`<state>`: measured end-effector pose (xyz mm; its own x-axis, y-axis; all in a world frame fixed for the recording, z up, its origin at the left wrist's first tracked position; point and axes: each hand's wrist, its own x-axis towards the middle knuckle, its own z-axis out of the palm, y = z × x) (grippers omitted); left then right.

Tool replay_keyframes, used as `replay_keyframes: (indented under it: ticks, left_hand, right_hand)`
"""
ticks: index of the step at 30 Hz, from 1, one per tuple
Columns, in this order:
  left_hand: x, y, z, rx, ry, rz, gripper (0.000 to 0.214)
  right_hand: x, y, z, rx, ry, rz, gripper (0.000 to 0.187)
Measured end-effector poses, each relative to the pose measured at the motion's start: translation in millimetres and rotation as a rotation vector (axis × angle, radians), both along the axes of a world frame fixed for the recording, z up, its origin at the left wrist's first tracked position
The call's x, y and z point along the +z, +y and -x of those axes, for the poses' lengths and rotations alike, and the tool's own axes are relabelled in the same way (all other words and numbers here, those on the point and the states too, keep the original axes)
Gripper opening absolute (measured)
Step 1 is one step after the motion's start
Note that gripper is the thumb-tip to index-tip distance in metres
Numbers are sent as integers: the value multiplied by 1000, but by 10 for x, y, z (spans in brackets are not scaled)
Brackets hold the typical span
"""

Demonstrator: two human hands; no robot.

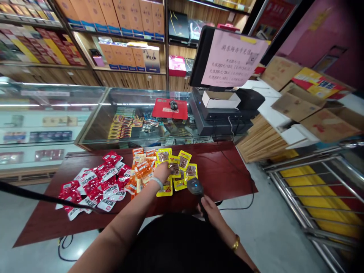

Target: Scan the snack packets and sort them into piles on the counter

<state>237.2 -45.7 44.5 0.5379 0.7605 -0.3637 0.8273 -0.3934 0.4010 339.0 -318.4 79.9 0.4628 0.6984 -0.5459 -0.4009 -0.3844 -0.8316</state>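
My right hand is wrapped round the handle of a black barcode scanner, its head pointing toward the packets. My left hand, with a pale bracelet at the wrist, reaches into a group of yellow snack packets with clear windows. Its curled fingers pinch at one yellow packet; the fingertips are partly hidden. Orange snack packets lie just left of that hand. Farther left is a loose pile of red and white snack packets. All lie on a dark red wooden table.
Behind the table stands a glass display counter with a red mat and a mouse. A monitor bearing a pink sign rises at the right. Cardboard boxes and a metal railing stand on the right. A cable trails off the table.
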Motion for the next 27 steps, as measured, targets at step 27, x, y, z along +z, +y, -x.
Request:
replay_keyframes:
  ticks: [27]
  left_hand:
    - [-425,-1115,-951,423,-75,508,36]
  right_hand:
    - [-394,-94,-1487,83,128,-45,54]
